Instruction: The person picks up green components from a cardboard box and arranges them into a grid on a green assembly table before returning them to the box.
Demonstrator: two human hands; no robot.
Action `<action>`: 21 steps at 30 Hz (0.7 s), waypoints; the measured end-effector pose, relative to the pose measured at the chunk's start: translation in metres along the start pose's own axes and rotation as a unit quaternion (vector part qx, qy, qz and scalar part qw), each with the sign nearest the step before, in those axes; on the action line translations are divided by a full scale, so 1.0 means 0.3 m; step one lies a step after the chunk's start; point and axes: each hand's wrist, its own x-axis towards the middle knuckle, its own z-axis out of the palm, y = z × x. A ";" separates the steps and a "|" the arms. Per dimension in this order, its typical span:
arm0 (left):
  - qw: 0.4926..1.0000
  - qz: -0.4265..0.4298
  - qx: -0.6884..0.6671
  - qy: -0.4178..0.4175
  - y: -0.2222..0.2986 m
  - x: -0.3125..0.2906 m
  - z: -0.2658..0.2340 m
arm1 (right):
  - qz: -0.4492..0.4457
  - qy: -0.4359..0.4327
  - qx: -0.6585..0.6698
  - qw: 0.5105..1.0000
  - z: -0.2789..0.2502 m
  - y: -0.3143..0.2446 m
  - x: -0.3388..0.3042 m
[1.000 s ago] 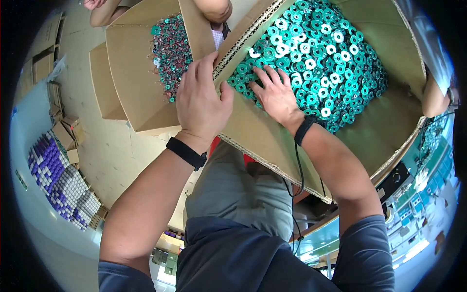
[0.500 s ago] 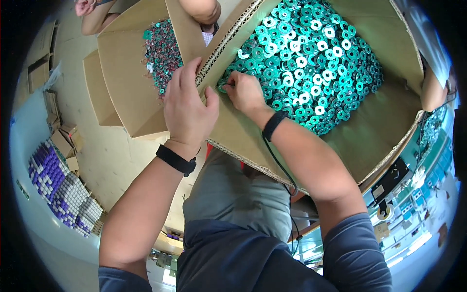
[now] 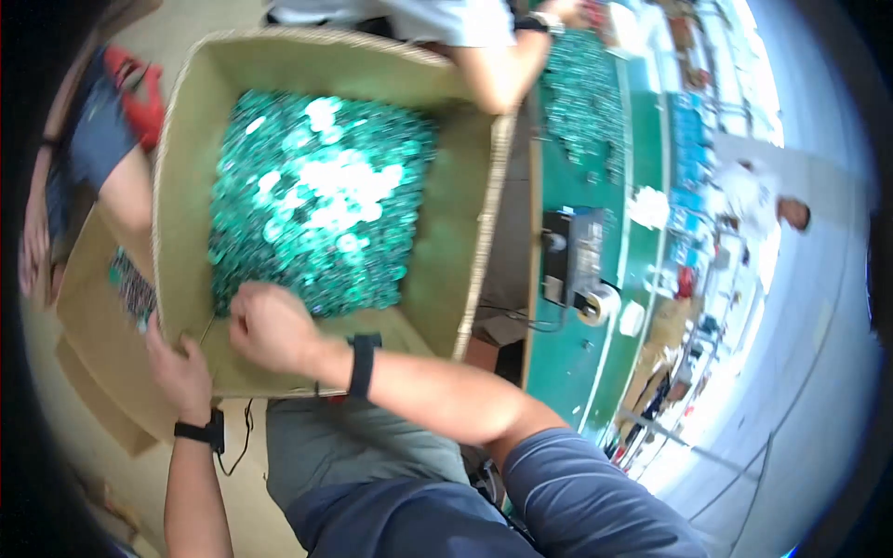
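Note:
A tall cardboard box [image 3: 444, 242] stands before me, heaped inside with shiny green ring-shaped pieces [image 3: 316, 214]. Over its near left corner is my right hand [image 3: 272, 327], fingers curled inward close to the edge of the heap; whatever they hold, if anything, is hidden. My left hand [image 3: 181, 374] lies along the outside of that same corner, open, its fingers stretched up beside the cardboard and its thumb apart. Both wrists wear black bands, and a thin cord hangs by the left one.
A smaller cardboard box [image 3: 98, 330] with mixed small parts stands left. Co-workers are at the left and the far side. A green workbench [image 3: 581, 363] on the right carries more green pieces [image 3: 581, 102], a dark device [image 3: 572, 256] and a tape roll [image 3: 603, 305].
My view has swung right, so the box sits further left and the workbench shows. My right hand remains curled by the corner; my left hand is now lower along the box's outside.

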 end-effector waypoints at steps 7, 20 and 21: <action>0.998 0.063 -0.027 -0.003 -0.003 0.038 0.027 | 0.094 0.064 0.170 0.979 -0.576 -0.267 -0.519; 0.999 0.042 0.018 -0.006 -0.094 0.007 -0.104 | 0.332 0.452 -0.034 0.827 -1.098 0.269 -1.472; 0.999 0.030 -0.007 -0.043 -0.078 -0.054 -0.124 | 0.327 0.471 -0.042 0.818 -1.165 0.298 -1.465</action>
